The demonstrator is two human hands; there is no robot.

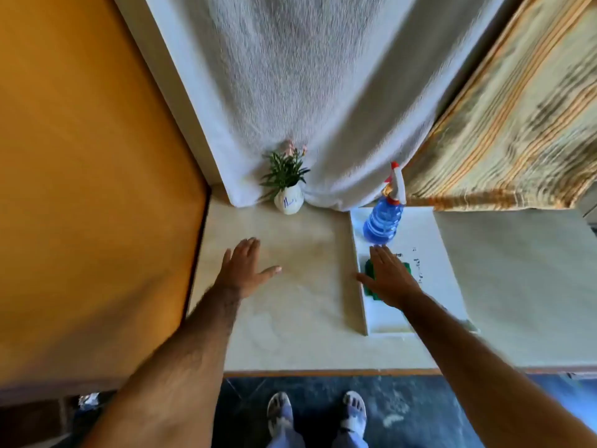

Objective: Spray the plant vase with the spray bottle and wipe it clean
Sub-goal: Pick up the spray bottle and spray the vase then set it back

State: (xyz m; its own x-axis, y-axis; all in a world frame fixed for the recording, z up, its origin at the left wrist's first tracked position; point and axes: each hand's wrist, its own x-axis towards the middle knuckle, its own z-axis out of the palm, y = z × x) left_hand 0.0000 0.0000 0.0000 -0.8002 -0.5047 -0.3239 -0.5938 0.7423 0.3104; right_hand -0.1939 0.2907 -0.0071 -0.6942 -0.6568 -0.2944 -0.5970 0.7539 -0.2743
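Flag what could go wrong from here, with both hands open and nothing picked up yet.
1. The right hand covers the green cloth just in front of the spray bottle; reaching forward might tip the bottle.
2. The small plant vase stands unheld against the hanging white towel, so spraying may wet the fabric.

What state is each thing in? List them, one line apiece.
Left hand: open, flat, empty.
Right hand: open, over the green cloth, holding nothing.
Spray bottle: upright, blue liquid inside, untouched.
Plant vase: upright, untouched.
Green cloth: flat on the white tray, partly hidden.
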